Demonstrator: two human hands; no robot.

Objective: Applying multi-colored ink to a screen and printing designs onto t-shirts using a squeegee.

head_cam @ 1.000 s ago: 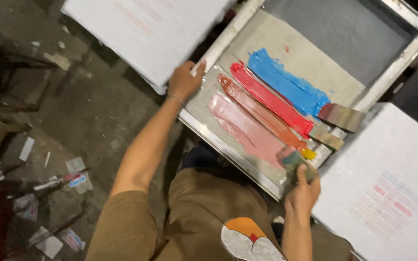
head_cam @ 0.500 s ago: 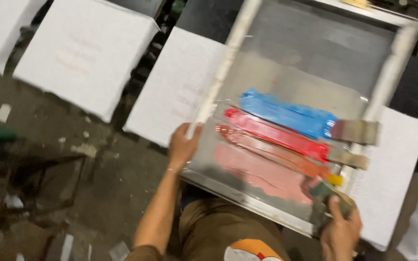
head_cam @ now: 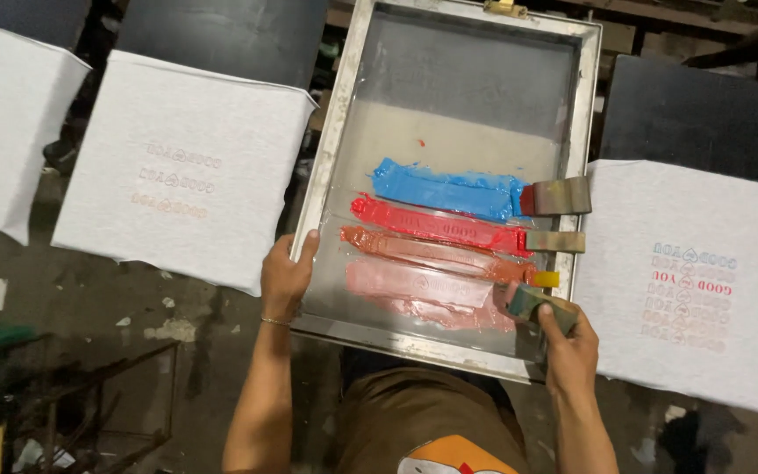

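A metal-framed printing screen point(head_cam: 337, 132) lies in front of me with blue point(head_cam: 445, 189), red point(head_cam: 432, 226), orange and pink point(head_cam: 418, 285) ink bands across its mesh. My left hand point(head_cam: 285, 279) grips the frame's left rail near the front corner. My right hand point(head_cam: 568, 338) holds a small squeegee point(head_cam: 532, 303) at the right end of the pink band. Two more small squeegees point(head_cam: 559, 197) rest at the right ends of the blue and red bands.
White cloth pieces lie on pallets around the screen: one with a faint print at the left point(head_cam: 177, 171), another at the far left point(head_cam: 6, 123), and a printed one at the right point(head_cam: 690, 281). Dark bare pallets point(head_cam: 704, 114) stand behind. Debris litters the floor below left point(head_cam: 89, 351).
The view swung and the screen now sits level between the left and right white cloths. My hands keep their holds on the frame rail and the small squeegee.
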